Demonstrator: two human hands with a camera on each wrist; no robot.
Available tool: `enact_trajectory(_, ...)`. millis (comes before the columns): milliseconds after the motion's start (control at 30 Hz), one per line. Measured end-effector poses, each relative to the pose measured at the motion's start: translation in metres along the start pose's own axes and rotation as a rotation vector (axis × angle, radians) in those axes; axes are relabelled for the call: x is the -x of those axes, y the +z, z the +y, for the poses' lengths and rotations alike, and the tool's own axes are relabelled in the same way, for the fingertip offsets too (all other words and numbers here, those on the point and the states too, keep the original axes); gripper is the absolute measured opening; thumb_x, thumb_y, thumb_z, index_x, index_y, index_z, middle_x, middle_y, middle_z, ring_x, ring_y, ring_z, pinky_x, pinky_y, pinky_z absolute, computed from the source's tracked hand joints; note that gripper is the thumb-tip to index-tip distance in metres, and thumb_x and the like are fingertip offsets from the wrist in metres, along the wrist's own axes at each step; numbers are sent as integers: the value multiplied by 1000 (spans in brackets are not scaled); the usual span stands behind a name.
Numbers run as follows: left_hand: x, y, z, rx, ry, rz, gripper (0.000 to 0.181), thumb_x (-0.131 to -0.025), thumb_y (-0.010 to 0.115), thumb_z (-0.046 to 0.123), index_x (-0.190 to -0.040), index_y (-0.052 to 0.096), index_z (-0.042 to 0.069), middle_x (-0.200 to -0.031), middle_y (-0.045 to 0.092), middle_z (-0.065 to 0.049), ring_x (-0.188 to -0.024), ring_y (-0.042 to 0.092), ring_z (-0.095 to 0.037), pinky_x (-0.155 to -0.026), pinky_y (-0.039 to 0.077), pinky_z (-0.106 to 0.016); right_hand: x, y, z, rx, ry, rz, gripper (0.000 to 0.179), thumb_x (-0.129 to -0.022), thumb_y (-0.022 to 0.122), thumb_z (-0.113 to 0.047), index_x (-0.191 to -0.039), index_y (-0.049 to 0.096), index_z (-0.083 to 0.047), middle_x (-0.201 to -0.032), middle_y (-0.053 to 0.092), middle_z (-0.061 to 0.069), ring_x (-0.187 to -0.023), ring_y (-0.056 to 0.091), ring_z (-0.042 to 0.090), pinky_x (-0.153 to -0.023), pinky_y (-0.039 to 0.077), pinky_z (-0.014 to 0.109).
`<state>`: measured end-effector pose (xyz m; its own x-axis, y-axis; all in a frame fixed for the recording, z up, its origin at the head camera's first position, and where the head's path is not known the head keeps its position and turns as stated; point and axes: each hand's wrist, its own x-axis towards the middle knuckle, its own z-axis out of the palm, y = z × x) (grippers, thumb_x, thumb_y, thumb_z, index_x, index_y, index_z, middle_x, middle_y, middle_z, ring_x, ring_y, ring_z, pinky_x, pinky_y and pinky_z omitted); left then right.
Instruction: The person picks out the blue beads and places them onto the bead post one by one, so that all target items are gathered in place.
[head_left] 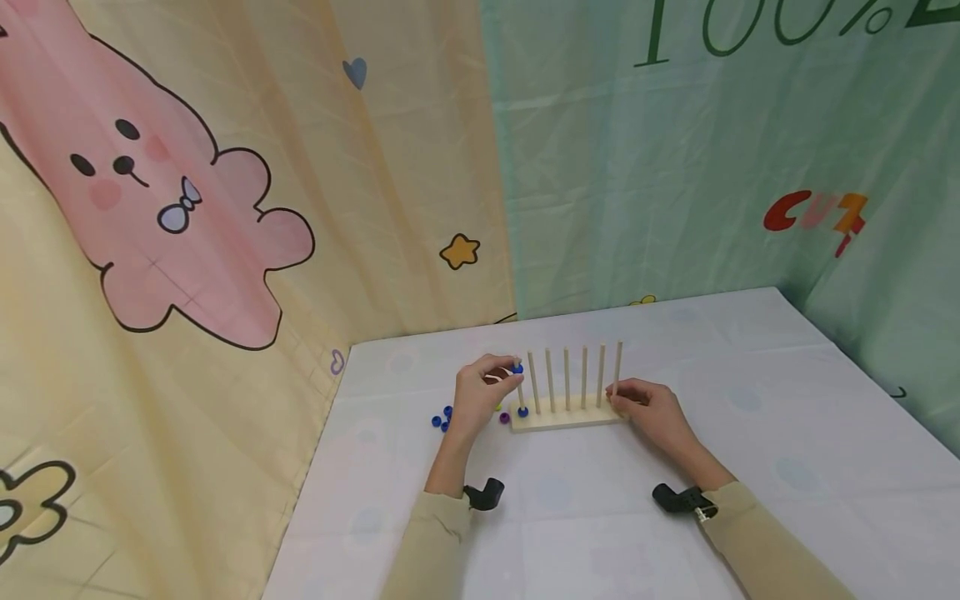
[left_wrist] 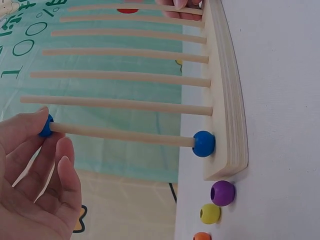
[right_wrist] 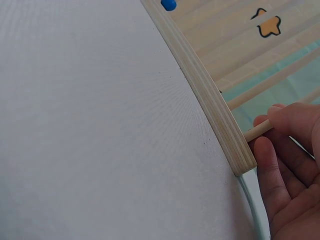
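A wooden peg board (head_left: 564, 418) stands on the table, with several thin upright pegs along its base. My left hand (head_left: 477, 395) pinches a blue bead (left_wrist: 47, 126) between thumb and index finger at the top of the leftmost peg (left_wrist: 125, 134); the peg's tip is hidden by bead and fingers. At the foot of that same peg sits another blue bead (left_wrist: 204, 144). On the opposite end, my right hand (head_left: 652, 408) grips the rightmost peg (right_wrist: 259, 131) low down, thumb and fingertips around it, close to the base. The other pegs carry no beads.
Beside the board's left end lie a purple bead (left_wrist: 223, 193), a yellow bead (left_wrist: 210, 213) and an orange bead (left_wrist: 202, 236). Several loose blue beads (head_left: 437, 422) lie left of my left wrist. Printed curtains (head_left: 420, 167) hang behind the white-covered table (head_left: 585, 517).
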<state>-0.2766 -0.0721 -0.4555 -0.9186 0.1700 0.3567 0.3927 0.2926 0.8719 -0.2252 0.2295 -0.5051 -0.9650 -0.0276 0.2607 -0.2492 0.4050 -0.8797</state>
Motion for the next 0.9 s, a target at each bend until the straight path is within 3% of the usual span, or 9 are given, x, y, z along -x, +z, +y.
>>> enact_trajectory(900, 6, 4, -8, -13, -39, -15, 26, -91, 78, 27, -115, 76, 18, -101, 72, 3, -95, 63, -14, -86, 53, -36, -1, 0, -3, 12, 0, 0, 20, -96, 69, -12, -112, 72, 1, -108, 73, 14, -102, 66, 30, -77, 52, 21)
